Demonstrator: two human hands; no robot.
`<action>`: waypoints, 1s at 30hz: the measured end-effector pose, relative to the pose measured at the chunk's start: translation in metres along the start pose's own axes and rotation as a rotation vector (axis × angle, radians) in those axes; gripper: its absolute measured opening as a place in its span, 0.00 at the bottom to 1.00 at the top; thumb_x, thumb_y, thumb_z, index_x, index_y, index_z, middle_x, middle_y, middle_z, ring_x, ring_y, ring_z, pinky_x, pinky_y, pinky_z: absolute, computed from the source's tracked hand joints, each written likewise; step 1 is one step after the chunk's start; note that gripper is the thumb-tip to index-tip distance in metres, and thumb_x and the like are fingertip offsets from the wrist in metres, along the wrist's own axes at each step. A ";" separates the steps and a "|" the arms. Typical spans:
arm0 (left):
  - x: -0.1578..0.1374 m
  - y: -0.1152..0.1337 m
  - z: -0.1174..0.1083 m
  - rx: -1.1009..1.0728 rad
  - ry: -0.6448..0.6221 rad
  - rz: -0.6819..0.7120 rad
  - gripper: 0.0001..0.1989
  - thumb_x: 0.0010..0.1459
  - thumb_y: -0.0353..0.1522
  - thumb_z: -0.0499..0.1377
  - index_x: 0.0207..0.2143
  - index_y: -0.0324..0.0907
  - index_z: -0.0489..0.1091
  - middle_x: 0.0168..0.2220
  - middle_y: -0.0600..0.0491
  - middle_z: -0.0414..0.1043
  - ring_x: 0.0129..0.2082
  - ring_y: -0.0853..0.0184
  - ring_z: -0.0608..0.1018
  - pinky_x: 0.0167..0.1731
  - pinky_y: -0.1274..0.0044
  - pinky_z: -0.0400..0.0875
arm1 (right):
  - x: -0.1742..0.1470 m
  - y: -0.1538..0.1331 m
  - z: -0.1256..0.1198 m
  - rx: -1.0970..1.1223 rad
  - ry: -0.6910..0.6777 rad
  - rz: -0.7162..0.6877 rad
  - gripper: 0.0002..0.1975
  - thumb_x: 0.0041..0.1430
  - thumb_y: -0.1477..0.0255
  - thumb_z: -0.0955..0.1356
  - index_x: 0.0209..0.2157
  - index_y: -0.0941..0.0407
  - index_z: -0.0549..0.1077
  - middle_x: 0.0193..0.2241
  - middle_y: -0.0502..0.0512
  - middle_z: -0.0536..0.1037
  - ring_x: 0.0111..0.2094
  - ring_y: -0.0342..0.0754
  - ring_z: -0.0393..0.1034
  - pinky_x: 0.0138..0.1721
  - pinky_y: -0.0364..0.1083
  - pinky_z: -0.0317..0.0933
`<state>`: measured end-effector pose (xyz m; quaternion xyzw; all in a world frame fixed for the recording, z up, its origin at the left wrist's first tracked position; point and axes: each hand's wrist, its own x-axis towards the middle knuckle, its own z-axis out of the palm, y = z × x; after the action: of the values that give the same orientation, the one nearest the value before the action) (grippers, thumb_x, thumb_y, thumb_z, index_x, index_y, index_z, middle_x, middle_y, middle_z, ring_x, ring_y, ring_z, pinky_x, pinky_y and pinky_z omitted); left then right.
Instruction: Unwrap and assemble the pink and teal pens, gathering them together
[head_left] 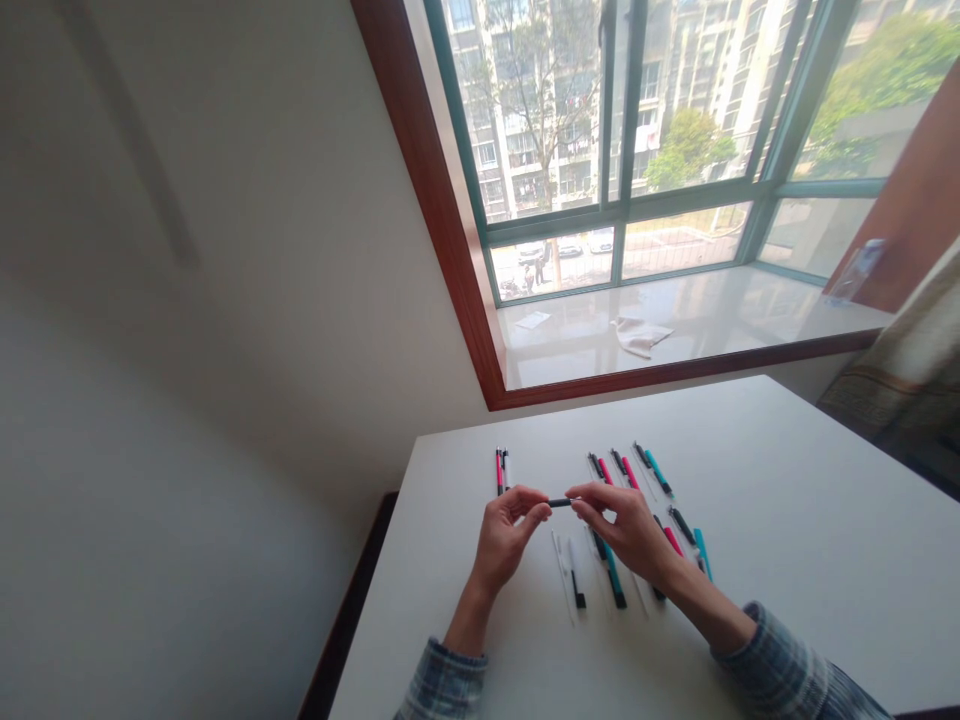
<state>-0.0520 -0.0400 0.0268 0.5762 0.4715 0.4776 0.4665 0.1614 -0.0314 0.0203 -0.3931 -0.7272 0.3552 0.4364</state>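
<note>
Over the middle of the white table [442, 560], a short black pen part [559, 503] spans the space between my two hands. My left hand [504, 538] pinches its left end between thumb and fingers. At its right end my right hand [628, 525] is also closed in a pinch, with a small light tip at the fingertips. Just behind my left hand lie a red and black pen [499, 468] and a pen with a clear or white barrel. Below the hands are thin clear or white pen refills [561, 577] and a black pen cap [580, 600].
Teal barrels [615, 580], pink barrels [630, 472] and black grip parts [681, 525] lie in groups around my right hand, partly covered by it. Behind the table are a wall, a red-brown window frame [600, 390] and a sill with a crumpled cloth [641, 336].
</note>
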 end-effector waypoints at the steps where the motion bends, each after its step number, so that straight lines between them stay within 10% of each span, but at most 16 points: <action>1: 0.000 0.000 0.000 0.004 -0.005 0.001 0.13 0.57 0.40 0.68 0.35 0.39 0.77 0.31 0.50 0.79 0.33 0.64 0.79 0.38 0.73 0.75 | 0.000 0.001 0.000 0.015 0.013 -0.002 0.12 0.68 0.63 0.66 0.42 0.54 0.80 0.33 0.53 0.82 0.32 0.48 0.75 0.35 0.44 0.66; 15: 0.000 -0.003 -0.004 0.074 0.039 -0.004 0.19 0.64 0.43 0.61 0.26 0.38 0.73 0.25 0.53 0.75 0.27 0.68 0.75 0.34 0.78 0.69 | 0.000 0.008 0.001 0.055 0.149 -0.048 0.06 0.64 0.68 0.70 0.38 0.53 0.79 0.36 0.54 0.83 0.37 0.50 0.78 0.41 0.47 0.71; 30: -0.001 0.001 0.002 -0.183 0.058 -0.059 0.13 0.52 0.37 0.72 0.34 0.37 0.78 0.31 0.50 0.80 0.33 0.66 0.81 0.38 0.76 0.74 | -0.001 0.003 0.008 0.894 -0.158 0.490 0.08 0.58 0.67 0.68 0.36 0.54 0.66 0.21 0.41 0.58 0.20 0.38 0.45 0.22 0.40 0.40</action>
<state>-0.0501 -0.0417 0.0277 0.5033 0.4559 0.5210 0.5171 0.1552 -0.0328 0.0147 -0.2992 -0.4216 0.7517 0.4094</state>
